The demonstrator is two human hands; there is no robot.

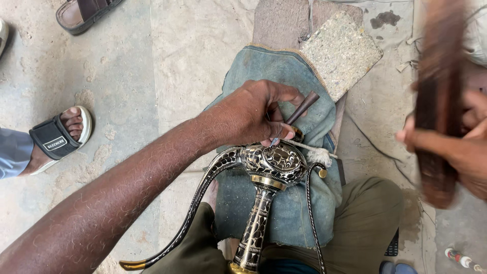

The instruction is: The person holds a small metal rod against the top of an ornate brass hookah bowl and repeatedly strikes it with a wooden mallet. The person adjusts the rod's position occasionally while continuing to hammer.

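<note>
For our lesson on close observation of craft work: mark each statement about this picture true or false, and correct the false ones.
1. The left hand holds a slim dark metal chisel against the black-and-brass engraved ewer. True.
2. The right hand is empty. False: it grips a blurred brown wooden mallet.
3. The ewer rests on a blue-grey cloth pad. True.
4. A bystander's sandalled foot is bare. False: it wears a black-strapped sandal.
</note>
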